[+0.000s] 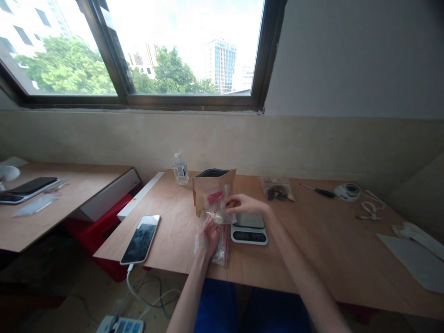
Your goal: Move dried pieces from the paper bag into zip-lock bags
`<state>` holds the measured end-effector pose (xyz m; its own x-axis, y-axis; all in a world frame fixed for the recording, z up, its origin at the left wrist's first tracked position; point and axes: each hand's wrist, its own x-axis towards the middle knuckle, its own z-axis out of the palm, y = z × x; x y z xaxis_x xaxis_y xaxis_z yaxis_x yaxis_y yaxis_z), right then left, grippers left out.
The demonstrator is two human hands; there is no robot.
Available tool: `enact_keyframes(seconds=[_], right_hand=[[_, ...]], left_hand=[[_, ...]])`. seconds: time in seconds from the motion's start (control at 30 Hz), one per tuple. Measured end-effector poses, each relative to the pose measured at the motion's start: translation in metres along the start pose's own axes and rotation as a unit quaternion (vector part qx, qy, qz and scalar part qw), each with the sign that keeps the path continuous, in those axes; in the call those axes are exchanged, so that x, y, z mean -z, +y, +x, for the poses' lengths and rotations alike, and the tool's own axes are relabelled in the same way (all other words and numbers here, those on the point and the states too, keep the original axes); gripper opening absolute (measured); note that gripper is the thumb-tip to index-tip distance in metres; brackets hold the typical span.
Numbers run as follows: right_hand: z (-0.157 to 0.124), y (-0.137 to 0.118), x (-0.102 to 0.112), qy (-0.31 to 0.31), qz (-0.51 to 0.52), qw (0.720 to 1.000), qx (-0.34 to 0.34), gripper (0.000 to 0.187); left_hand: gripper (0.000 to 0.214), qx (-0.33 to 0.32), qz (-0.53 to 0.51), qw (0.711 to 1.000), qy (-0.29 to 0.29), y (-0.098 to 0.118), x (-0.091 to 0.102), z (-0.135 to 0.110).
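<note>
My left hand [210,237] is closed on the lower part of a small clear zip bag [218,206] with a red strip, held just above the wooden table [312,249]. My right hand [244,203] pinches the bag's top edge at the right. Something pale sits inside the bag. More clear zip bags [222,252] lie flat under my left hand near the table's front edge. A white kitchen scale [249,228] stands right beside the hands, and an open brown paper bag [210,186] stands just behind them.
A phone [141,239] on a cable lies at the left front. A small water bottle [180,169] stands at the back. A filled clear bag [277,189], a green screwdriver [321,191], a tape roll [348,191] and white papers [414,259] lie to the right. A second desk [45,208] stands left.
</note>
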<state>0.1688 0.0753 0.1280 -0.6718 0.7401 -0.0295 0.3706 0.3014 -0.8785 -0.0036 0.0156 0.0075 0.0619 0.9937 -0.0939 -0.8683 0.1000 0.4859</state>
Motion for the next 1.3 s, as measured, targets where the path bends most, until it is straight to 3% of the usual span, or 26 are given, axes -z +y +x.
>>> enact_keyframes(seconds=[0.1,0.23,0.33,0.5,0.7,0.9,1.07,1.17,1.3], right_hand=[[0.006,-0.026,0.016,0.096,0.003,0.993,0.07,0.039],[0.034,-0.053,0.025,0.304,-0.01,0.938,0.165,0.033],[0.058,-0.055,0.02,0.361,-0.072,0.912,0.182,0.034],[0.071,-0.042,0.008,0.353,-0.155,0.903,0.191,0.03],[0.057,-0.036,0.009,0.323,-0.177,0.905,0.212,0.038],[0.046,-0.033,0.006,0.273,-0.291,0.89,0.222,0.032],[0.025,-0.031,-0.008,0.401,-0.234,0.86,0.212,0.028],[0.011,-0.025,-0.015,0.394,-0.143,0.892,0.167,0.021],[-0.001,-0.014,-0.021,0.267,-0.045,0.961,0.065,0.012]], left_hand=[[0.016,0.001,0.018,1.0,0.003,-0.001,0.002,0.0],[0.017,0.0,0.047,0.999,0.004,-0.001,0.002,0.0],[0.016,-0.004,0.047,0.999,0.007,0.0,0.001,-0.001],[0.018,-0.006,0.047,0.999,0.008,0.0,0.0,-0.002],[0.021,-0.008,0.044,0.999,-0.013,-0.001,0.0,-0.001],[0.021,-0.004,0.053,0.999,-0.011,0.0,-0.001,-0.002],[0.021,-0.015,0.051,0.999,-0.012,0.0,-0.002,-0.002],[0.023,-0.023,0.049,0.998,-0.015,-0.001,-0.003,-0.002],[0.026,-0.025,0.044,0.999,-0.012,-0.002,-0.006,-0.003]])
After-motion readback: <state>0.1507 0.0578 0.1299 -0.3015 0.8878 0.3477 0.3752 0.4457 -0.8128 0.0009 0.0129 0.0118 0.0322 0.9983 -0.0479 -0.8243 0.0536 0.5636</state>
